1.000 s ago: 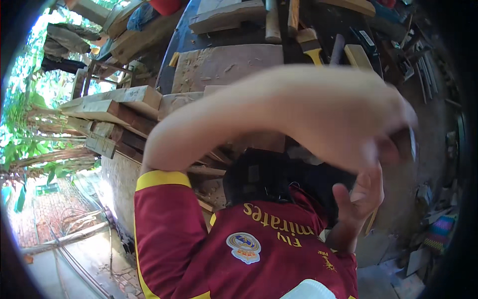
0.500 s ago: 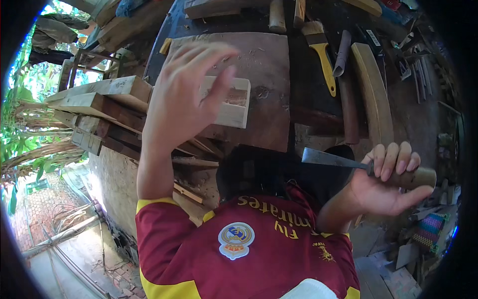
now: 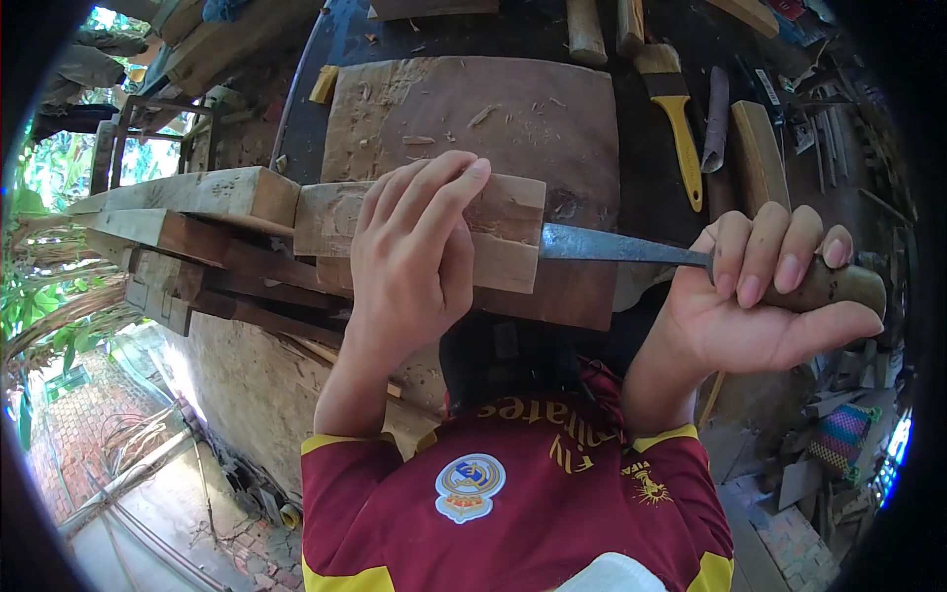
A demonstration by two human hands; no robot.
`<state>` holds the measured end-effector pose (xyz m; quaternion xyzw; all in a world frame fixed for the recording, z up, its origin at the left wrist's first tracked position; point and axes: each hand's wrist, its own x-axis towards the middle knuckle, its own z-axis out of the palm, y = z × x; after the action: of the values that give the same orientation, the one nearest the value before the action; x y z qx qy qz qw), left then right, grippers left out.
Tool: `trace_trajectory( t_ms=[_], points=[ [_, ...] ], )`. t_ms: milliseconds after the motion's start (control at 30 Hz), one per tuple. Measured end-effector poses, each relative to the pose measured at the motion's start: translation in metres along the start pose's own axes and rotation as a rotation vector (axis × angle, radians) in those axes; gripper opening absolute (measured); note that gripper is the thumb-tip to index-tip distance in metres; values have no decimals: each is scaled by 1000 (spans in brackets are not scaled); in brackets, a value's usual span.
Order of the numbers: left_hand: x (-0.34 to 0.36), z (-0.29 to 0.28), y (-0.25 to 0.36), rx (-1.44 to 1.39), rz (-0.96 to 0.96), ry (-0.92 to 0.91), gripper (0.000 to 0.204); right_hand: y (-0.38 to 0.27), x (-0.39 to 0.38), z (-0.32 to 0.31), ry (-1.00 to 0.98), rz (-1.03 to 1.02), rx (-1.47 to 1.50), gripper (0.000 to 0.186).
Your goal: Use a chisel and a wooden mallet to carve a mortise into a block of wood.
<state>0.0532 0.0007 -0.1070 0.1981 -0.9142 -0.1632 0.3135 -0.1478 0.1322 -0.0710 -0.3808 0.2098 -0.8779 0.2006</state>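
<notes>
A pale wooden block (image 3: 515,202) with a rough recess in its upper face lies across a flat board (image 3: 552,104) on the bench. My left hand (image 3: 409,252) rests over the block's middle, its fingers bent together across the top. In my right hand (image 3: 755,281) is a chisel (image 3: 621,244), its round wooden handle wrapped by my fingers, palm turned up. The chisel's blade points left, and its tip meets or nearly meets the block's right end; exact contact is hard to make out.
Stacked timber beams (image 3: 178,197) stick out on the left, close to the block. Beyond the board's right side lie a yellow-handled brush (image 3: 681,148), a rolled tube (image 3: 716,118) and a wooden bar (image 3: 760,153). Wood chips (image 3: 480,116) are scattered over the board.
My left hand has come down from above onto the block. My right hand has brought the chisel up and forward to the block's right end. The view has shifted a little.
</notes>
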Motion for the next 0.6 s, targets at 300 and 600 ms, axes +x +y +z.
trace_trajectory(
  t_ms=[300, 600],
  points=[
    [-2, 0, -6, 5, -1, 18, 42, 7, 4, -3, -159, 48, -15, 58],
    [-1, 0, -6, -13, 7, 22, 42, 8, 5, -5, -162, 46, 46, 54]
  ],
)
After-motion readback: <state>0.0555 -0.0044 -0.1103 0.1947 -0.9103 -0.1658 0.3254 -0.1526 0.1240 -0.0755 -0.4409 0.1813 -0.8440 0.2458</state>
